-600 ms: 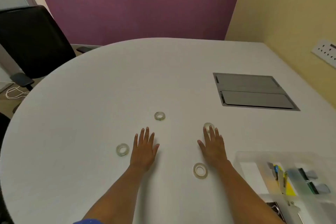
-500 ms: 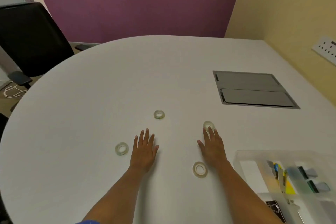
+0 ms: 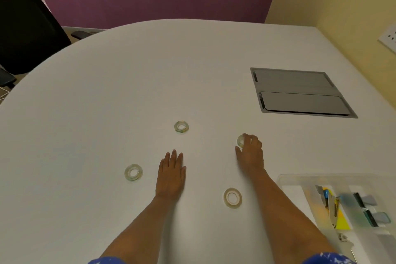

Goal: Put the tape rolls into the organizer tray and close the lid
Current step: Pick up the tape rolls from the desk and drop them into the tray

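Observation:
Several clear tape rolls lie on the white table (image 3: 107, 92): a far one (image 3: 181, 126), a left one (image 3: 133, 172), and a near one (image 3: 232, 197) between my forearms. My right hand (image 3: 250, 152) curls its fingers over a further roll (image 3: 240, 141), mostly hidden under the fingertips. My left hand (image 3: 171, 172) rests flat on the table, fingers together, holding nothing. The clear organizer tray (image 3: 287, 180) sits at the lower right with its lid open, holding a stapler, clips and yellow notes.
A grey cable hatch (image 3: 300, 92) is set into the table at the right. A black office chair (image 3: 25, 28) stands beyond the table's left edge. A yellow wall with a socket plate (image 3: 389, 38) runs along the right.
My right hand went from lying flat with fingertips at the roll to curling its fingers around it. The left hand has stayed flat.

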A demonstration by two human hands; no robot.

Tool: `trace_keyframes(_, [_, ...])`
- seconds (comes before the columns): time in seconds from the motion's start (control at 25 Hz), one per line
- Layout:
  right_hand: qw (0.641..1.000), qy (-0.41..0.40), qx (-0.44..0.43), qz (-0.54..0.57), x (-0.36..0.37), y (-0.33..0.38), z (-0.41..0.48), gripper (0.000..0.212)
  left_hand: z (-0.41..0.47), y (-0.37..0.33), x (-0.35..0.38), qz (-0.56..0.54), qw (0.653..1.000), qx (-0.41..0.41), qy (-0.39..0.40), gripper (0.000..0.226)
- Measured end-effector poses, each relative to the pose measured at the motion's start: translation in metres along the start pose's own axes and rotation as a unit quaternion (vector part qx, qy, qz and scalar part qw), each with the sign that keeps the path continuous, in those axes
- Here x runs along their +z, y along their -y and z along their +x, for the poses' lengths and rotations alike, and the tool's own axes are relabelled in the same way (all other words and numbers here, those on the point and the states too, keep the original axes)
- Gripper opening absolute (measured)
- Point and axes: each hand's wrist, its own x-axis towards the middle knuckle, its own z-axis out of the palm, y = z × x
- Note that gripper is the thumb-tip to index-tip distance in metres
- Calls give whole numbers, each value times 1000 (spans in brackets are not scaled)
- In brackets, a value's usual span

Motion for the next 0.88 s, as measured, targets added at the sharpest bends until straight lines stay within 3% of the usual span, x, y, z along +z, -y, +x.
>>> trace_keyframes(0.16, [1000, 2, -4, 16, -5, 1, 6, 58, 1, 0, -5, -8, 999, 15, -33, 50])
trace_keyframes(0.4, [1000, -7, -9, 0, -2, 3, 9, 49, 7, 0, -3, -10, 999, 13, -41, 50])
trace_keyframes(0.88, [990, -39, -6, 138, -34, -5, -19, 45, -21, -9, -1, 16, 1000, 18, -17, 52])
